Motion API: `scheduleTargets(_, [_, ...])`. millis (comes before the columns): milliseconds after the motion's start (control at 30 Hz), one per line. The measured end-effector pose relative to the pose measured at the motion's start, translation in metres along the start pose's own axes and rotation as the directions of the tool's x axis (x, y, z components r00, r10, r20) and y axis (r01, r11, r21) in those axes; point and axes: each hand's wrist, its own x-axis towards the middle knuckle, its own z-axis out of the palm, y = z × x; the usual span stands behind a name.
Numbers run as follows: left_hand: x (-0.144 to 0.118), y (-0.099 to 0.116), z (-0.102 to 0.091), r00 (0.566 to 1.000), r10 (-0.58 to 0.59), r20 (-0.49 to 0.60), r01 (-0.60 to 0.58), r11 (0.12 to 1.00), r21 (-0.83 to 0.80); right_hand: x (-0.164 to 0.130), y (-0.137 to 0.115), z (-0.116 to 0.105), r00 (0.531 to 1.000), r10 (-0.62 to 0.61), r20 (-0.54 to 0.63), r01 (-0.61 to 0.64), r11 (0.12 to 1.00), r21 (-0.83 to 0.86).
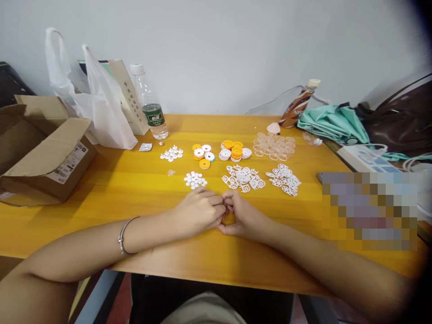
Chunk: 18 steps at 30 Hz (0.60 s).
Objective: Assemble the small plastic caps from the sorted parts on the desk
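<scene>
Over the front of the wooden table (162,252), my left hand (199,209) and my right hand (245,216) meet, fingers curled inward and touching. A sliver of orange shows between the fingertips; the fingers hide most of whatever is there. Just beyond my left hand lie small white round caps (195,179). Flat white cut-out pieces (243,177) lie past my right hand, with another pile of white cut-outs (285,179) to the right. Farther back are orange and white discs (204,155), more stacked discs (234,150), clear rings (274,146) and white stemmed pieces (171,154).
On the left stand an opened cardboard box (43,153), a white plastic bag (104,108) and a water bottle (151,108). A brown drink bottle (299,105), a folded green umbrella (332,123) and a power strip (367,157) occupy the right side. A wall closes off the back.
</scene>
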Motion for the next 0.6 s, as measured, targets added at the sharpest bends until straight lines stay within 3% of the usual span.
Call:
scheduleTargets(267, [0.006, -0.010, -0.021, 0.987, -0.159, -0.004, 0.147, 0.920, -0.364, 0.000, -0.005, -0.004, 0.999, -0.014, -0.043, 0.012, 0.999, -0.044])
scheduleTargets(400, [0.006, -0.044, -0.030, 0.968, -0.203, -0.145, 0.179, 0.970, -0.167, 0.000, -0.005, -0.006, 0.997, 0.010, -0.070, -0.019, 0.991, -0.134])
scheduleTargets(600, [-0.004, -0.099, -0.026, 0.959, -0.263, -0.103, 0.255, 0.963, -0.089, 0.003, -0.008, -0.011, 0.999, -0.015, -0.030, 0.008, 0.971, -0.240])
